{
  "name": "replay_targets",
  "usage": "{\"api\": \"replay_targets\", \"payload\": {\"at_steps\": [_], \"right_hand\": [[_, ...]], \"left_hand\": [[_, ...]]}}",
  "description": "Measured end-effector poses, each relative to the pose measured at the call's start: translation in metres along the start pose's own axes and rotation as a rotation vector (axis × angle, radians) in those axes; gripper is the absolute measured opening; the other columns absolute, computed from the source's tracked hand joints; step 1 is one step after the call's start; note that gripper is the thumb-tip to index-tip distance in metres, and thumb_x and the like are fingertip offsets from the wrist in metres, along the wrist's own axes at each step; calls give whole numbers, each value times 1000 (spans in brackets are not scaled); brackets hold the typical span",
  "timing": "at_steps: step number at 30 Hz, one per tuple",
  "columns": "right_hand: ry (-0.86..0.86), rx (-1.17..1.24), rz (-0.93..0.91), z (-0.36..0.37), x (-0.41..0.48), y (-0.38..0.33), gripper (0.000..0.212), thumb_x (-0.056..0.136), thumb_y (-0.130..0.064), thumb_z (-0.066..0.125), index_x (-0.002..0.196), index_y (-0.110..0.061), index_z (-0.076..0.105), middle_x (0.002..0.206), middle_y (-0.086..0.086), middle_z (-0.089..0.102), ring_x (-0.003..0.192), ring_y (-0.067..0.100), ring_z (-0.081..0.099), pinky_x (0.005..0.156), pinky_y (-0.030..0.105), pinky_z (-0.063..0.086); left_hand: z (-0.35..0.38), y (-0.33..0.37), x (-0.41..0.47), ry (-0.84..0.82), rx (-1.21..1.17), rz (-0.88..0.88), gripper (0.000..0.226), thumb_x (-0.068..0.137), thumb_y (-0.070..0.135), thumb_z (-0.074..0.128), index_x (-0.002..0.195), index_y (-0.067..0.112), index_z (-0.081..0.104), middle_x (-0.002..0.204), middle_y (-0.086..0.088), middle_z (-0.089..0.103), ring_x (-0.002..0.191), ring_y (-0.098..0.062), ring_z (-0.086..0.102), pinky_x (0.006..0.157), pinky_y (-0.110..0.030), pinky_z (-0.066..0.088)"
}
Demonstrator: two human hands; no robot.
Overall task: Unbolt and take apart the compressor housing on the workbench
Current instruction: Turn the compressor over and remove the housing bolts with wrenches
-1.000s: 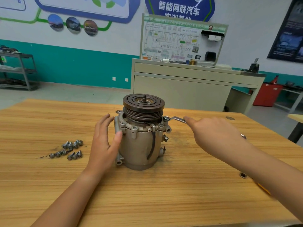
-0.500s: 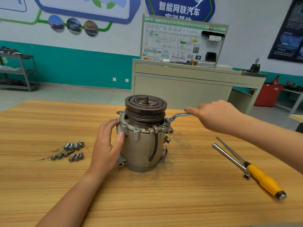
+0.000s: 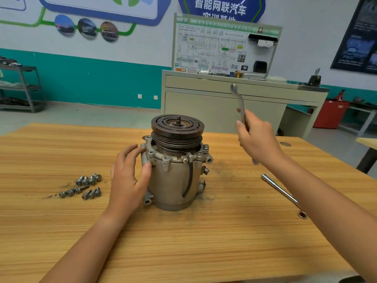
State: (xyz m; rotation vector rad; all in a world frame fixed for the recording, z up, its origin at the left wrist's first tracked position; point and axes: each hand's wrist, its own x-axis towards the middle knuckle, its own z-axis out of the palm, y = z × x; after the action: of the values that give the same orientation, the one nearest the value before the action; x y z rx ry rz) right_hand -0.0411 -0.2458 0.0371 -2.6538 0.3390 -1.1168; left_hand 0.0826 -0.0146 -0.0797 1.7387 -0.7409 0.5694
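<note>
The grey metal compressor housing (image 3: pixel 173 180) stands upright in the middle of the wooden workbench (image 3: pixel 183 252), with a dark grooved pulley (image 3: pixel 177 129) on top and bolts around its upper flange. My left hand (image 3: pixel 128 176) presses flat against the housing's left side, thumb on the flange. My right hand (image 3: pixel 257 139) is raised to the right of the pulley, clear of the housing, and grips a silver wrench (image 3: pixel 239 103) that points upward. Several removed bolts (image 3: pixel 85 185) lie in a loose group on the bench to the left.
A long socket driver (image 3: pixel 282 194) lies on the bench at the right, partly hidden under my right forearm. Behind the bench stands a beige cabinet (image 3: pixel 224 107) with a wiring diagram board. A metal shelf rack (image 3: pixel 20 88) is at the far left.
My right hand has lifted the wrench off the flange bolt and swung it up so it points upward. My left hand stays on the housing's left side.
</note>
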Motion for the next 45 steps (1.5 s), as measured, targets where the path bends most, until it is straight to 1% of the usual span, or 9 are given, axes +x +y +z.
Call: {"api": "replay_targets", "payload": {"at_steps": [3,9,17,26,31,34,38,42,45], "right_hand": [[-184,-229,-93,-22,-32,-13,39,97,-20,39,136,-22,41,55,-6,44,48,13,43,43,29,29],[-461,-569,-117,-31,-67,-45,49,97,-20,31,142,-34,17,60,-8,38,60,17,43,44,26,26],[-603,-879,-139,-25,-69,-95,70,87,6,41,144,2,0,60,5,31,46,16,28,37,27,20],[-632,-1070,-419,-43,-28,-68,33,92,-2,34,123,-9,41,58,-3,33,46,13,31,38,25,24],[-608,-950,-326,-1,7,-43,26,91,1,43,115,-8,50,70,1,45,69,22,52,56,31,42],[-505,-780,-307,30,14,-29,25,92,2,40,114,-6,49,96,10,61,88,28,59,63,33,41],[-283,-635,-277,27,5,-6,23,96,-7,39,115,-10,53,102,8,64,90,27,60,65,33,44],[-64,-318,-256,-7,-25,-1,25,94,-12,48,115,-1,57,68,12,63,55,33,59,45,31,40],[-161,-338,-218,-26,-46,-12,40,95,-28,34,129,-11,46,50,-1,45,43,26,47,41,26,28]], "left_hand": [[1,2,1,9,10,-7,60,82,49,35,128,15,54,132,6,40,125,-9,35,108,-53,31],[0,1,1,2,13,-11,62,82,50,34,128,13,54,136,-3,42,125,-8,34,108,-52,31],[0,3,0,1,2,-10,62,82,49,34,128,12,53,132,5,40,123,-6,36,108,-54,30],[-1,2,0,-17,-1,-7,62,83,49,34,129,12,51,130,3,44,122,-8,39,107,-50,33],[1,-1,2,-18,-14,4,61,83,49,34,130,14,50,128,3,47,119,-4,40,102,-32,33],[1,-3,1,-34,-20,-5,61,82,51,35,130,17,50,128,4,46,118,-2,40,97,-21,30],[0,-5,2,-47,-14,8,60,83,49,35,130,16,50,127,6,45,117,1,39,93,0,24],[0,-6,2,-52,-15,17,58,83,48,36,129,15,50,125,6,45,115,4,38,90,5,22],[1,-7,2,-52,-16,22,58,83,48,35,130,16,49,125,7,44,114,5,38,90,4,23]]}}
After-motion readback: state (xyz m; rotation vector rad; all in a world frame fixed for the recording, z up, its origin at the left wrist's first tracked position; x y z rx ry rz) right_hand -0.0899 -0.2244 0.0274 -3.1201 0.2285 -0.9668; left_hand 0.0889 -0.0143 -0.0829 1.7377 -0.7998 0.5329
